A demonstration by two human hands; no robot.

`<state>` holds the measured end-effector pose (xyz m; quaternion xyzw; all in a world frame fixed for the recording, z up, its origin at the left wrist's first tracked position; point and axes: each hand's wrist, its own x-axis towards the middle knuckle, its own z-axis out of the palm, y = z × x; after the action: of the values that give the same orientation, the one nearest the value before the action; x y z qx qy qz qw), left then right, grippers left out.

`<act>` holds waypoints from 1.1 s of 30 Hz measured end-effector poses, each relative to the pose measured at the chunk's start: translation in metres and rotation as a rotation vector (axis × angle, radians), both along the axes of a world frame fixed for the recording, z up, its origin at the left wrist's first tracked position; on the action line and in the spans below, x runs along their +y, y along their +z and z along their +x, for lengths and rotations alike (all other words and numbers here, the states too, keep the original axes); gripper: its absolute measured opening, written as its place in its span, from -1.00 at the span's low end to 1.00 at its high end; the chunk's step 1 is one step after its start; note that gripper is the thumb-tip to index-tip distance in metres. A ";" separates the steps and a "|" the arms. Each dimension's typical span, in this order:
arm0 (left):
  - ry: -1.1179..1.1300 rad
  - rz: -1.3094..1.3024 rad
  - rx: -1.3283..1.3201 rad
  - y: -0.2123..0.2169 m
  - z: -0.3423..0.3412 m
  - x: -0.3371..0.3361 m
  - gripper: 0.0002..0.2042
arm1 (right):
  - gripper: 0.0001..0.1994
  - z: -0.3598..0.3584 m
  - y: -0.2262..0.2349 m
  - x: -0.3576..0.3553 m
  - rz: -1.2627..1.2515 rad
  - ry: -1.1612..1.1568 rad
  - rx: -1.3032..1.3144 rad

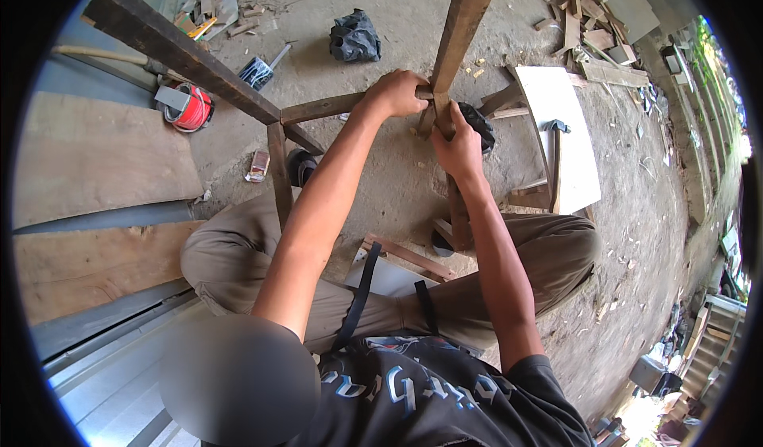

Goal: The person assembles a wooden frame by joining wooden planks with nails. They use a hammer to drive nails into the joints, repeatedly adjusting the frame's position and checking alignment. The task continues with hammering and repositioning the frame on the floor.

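While both hands meet at one joint of a dark wooden frame, the left hand (395, 93) is curled shut over the end of a horizontal rail (322, 108), its knuckles up and its fingers wrapped round the wood right where the rail runs into an upright post (463, 26). The right hand (458, 147) sits just below and to the right of it, closed round the same post from the near side, thumb pointing up along the wood. The two hands are almost touching, with the post between them.

The post's long axis runs away from the person, from the ground between the knees up and out toward the top edge of the view, leaning slightly to the right. The rail lies across it, running leftward from the joint to a second, heavier beam (179, 50) that slants up to the left. Both hands are equally near the joint; the left governs the rail, the right the post.

Beyond the hands, on the dusty concrete floor (397, 177), lie a white board (564, 129) with a hammer (555, 157) on it to the right, a crumpled dark bag (354, 37) ahead, a red reel (191, 107) to the left, and scattered wood offcuts (592, 26) at the upper right. The person sits with knees spread, the post's foot between them.
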<state>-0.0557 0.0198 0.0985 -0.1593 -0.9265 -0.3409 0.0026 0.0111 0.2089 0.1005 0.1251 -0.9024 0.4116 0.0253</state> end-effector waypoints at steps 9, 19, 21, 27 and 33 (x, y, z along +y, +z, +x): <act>0.001 0.002 0.015 -0.001 -0.002 -0.001 -0.62 | -0.36 -0.001 -0.002 0.000 -0.055 0.014 0.000; -0.011 0.029 -0.004 0.004 0.000 -0.001 -0.62 | -0.33 0.001 0.003 -0.002 -0.053 -0.006 -0.017; 0.004 0.028 -0.019 0.006 0.000 -0.002 -0.61 | -0.33 0.001 0.002 -0.004 -0.060 -0.036 -0.048; -0.001 0.012 -0.036 0.005 0.000 0.001 -0.61 | -0.34 0.002 -0.004 -0.002 -0.108 -0.047 -0.092; -0.001 -0.005 -0.029 0.004 0.004 -0.002 -0.62 | -0.33 0.008 -0.002 -0.006 -0.109 -0.028 -0.028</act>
<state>-0.0514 0.0181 0.1028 -0.1547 -0.9272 -0.3410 -0.0113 0.0196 0.2026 0.0983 0.1049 -0.8805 0.4616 0.0251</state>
